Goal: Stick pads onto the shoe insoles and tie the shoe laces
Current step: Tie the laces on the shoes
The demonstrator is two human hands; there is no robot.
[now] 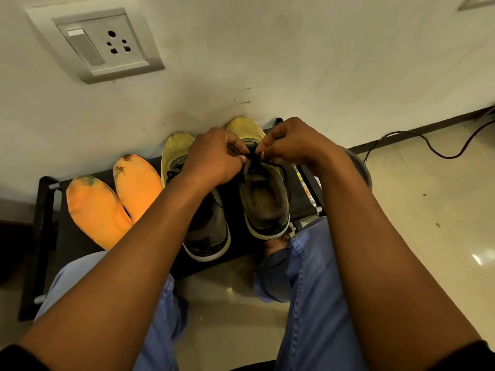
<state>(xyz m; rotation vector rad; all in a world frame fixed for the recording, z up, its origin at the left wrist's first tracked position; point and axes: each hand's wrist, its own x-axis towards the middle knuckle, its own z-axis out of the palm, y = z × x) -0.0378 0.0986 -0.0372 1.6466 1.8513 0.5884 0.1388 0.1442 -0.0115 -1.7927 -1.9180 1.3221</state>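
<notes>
Two dark grey shoes with yellow toes stand side by side on a low black rack (44, 207) against the wall. Over the right shoe (265, 199), my left hand (214, 159) and my right hand (292, 141) each pinch its black lace (253, 156) above the tongue, fingertips almost touching. The left shoe (211, 231) lies partly under my left forearm, its lace loose near the toe. Two orange insoles (96, 210) (138, 186) lie flat on the rack to the left of the shoes, worn dark at the toe ends. No pads are in sight.
A white wall with a switch and socket plate (93, 42) rises right behind the rack. A black cable (428, 143) trails over the glossy floor at the right. My knees in blue trousers (313, 290) sit close in front of the rack.
</notes>
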